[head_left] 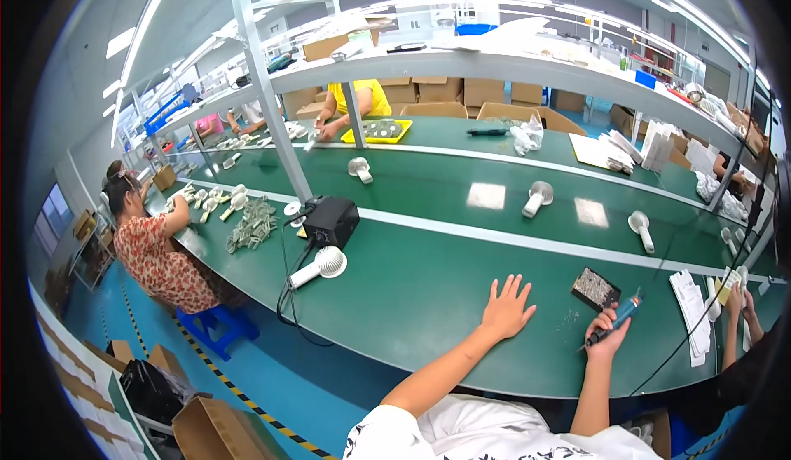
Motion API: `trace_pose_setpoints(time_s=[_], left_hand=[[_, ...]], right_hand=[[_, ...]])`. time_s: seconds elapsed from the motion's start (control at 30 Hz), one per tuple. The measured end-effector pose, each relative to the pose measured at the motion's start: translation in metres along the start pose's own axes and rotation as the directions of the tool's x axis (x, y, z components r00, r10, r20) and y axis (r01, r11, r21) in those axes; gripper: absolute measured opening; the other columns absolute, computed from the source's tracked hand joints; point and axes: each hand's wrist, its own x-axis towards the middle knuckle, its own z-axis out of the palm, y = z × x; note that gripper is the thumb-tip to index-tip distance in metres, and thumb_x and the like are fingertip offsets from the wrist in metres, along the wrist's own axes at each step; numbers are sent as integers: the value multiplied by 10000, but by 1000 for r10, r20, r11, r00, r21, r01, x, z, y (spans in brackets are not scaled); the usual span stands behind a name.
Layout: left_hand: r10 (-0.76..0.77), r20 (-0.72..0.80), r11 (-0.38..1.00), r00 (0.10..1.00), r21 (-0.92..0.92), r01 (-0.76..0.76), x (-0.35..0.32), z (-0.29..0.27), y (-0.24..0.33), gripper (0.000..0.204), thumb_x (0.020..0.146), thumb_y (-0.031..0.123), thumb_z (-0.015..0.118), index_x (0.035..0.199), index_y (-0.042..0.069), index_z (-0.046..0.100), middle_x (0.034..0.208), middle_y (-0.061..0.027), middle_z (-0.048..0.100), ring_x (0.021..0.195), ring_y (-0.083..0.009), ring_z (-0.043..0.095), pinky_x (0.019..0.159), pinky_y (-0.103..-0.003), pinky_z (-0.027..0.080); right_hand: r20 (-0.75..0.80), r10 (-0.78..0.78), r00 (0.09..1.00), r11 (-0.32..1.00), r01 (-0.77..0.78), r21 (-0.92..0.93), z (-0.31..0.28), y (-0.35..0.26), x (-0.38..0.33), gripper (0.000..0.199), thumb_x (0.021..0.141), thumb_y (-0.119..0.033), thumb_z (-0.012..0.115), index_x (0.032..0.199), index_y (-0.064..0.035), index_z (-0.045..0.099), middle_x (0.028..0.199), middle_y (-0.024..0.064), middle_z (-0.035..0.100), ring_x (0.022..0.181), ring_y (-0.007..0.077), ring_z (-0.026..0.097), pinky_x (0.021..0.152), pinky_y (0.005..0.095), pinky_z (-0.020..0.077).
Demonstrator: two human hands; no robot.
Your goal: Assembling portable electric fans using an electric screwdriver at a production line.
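My left hand lies flat on the green worktable, its fingers spread and nothing in them. In my right hand is a blue electric screwdriver, fingers wrapped round its body, with the dark tip angled down to the left. Just beyond that hand sits a small dark tray full of tiny metallic pieces, probably screws. A few specks lie scattered on the table beside it. To the left of my left hand, a white handheld fan rests on the table.
A black box with cables stands behind the fan. More handheld fans lie along the middle strip. White strips lie at right, near another person's hands. A seated person works at left by a grey parts pile. Shelf posts rise ahead.
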Motion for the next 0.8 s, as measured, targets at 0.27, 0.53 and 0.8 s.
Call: trace_pose_setpoints(time_s=[0.27,0.53,0.8], left_hand=[[-323,-202,903,925,227,365,83,-3,-202,646,909,498,428,1362,39,410,1397,-211,384,1342,-324,296,1078,-575,210],[-674,-456,618,582,84,782,166,-30,-404,854,814,520,596,1429,32,259,1439,-319,236,1360,-448,200,1070,-632,139],[-784,-502,406,366,32,913,215,-46,-451,372,755,428,675,909,89,676,906,-131,689,885,-334,661,748,-482,503]], right_hand=[[-9,-221,975,974,220,-54,-13,-22,-17,457,951,-475,444,1099,-52,533,733,5,446,533,91,388,466,204,381],[59,-308,950,894,310,-323,-27,-36,-13,440,979,-413,416,1122,-4,496,738,18,382,498,87,371,398,218,346],[-137,-416,899,889,371,-266,-6,1,-28,507,956,-492,420,1036,-9,554,663,10,374,418,88,313,355,222,301]])
